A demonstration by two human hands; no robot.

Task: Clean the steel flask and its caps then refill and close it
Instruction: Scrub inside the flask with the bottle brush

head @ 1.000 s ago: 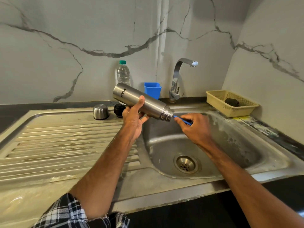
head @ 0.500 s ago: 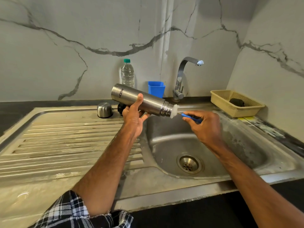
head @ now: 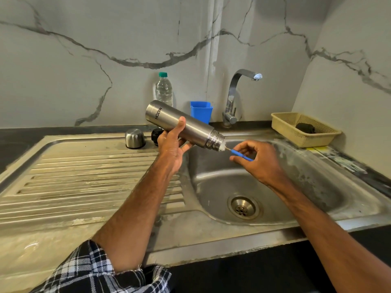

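Nearest the camera, a black-and-white checked sleeve (head: 91, 269) was cut off by the bottom edge. Beyond it lay the stainless-steel sink basin (head: 317, 187).

Over the basin the right hand (head: 260, 161) pinched the thin blue-handled bottle brush (head: 241, 155) between thumb and fingertips. The brush's white bristles were almost wholly hidden inside the flask's mouth, with only a tuft showing at the rim.

The left hand (head: 172, 144) grasped the cylindrical brushed-steel flask (head: 190, 125) around its middle, thumb on top and fingers mostly hidden underneath. The flask hung tilted above the basin's left rim, open mouth lower and toward the right.

Behind that hand, on the ribbed drainboard (head: 84, 176), stood a domed steel cap (head: 134, 138) and, just beside it, a round black inner cap (head: 155, 136) half hidden by the hand.

At the wall stood a clear plastic water bottle (head: 164, 89), its base hidden by the flask, a blue plastic cup (head: 201, 112), a curved chrome tap (head: 232, 98) and a beige mesh basket (head: 281, 123) holding a dark lump too indistinct to name.
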